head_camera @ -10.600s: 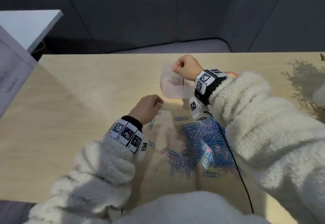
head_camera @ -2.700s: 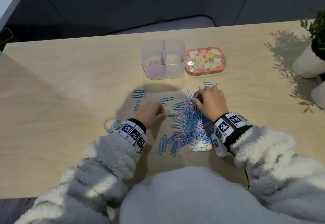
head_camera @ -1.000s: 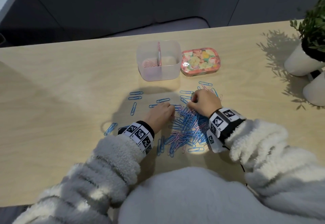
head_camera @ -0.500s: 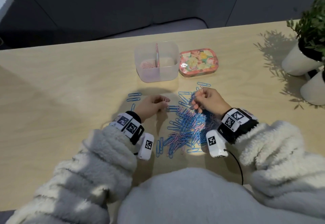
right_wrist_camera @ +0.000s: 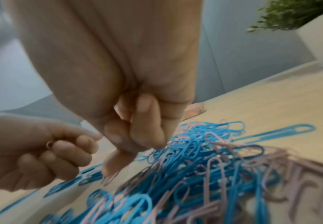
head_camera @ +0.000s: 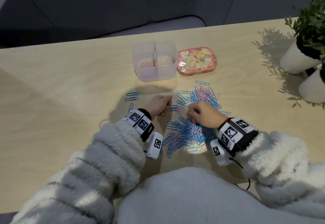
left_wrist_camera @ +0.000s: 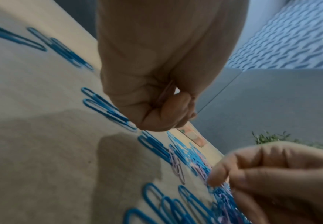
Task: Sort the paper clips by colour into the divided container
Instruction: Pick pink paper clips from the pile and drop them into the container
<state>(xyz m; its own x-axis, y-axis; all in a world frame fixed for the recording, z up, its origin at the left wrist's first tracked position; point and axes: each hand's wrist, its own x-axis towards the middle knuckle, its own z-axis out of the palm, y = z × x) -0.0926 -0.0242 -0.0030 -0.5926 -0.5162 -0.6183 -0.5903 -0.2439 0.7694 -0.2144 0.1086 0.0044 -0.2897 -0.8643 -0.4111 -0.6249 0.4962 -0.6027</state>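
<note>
Left hand [head_camera: 159,104] fisted round pink clips [left_wrist_camera: 164,92], right hand [head_camera: 204,114] fingers curled, pinching into clip pile [head_camera: 190,132]

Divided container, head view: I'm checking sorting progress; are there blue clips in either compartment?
No: the divided container shows only pink clips, in its left compartment.

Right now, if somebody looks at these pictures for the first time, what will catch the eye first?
The tangled heap of blue and pink paper clips in the middle of the wooden table, with the left hand and right hand curled over it. Behind it stand the clear divided container, pink clips in its left compartment, and a flowered tin just right of it.
</note>
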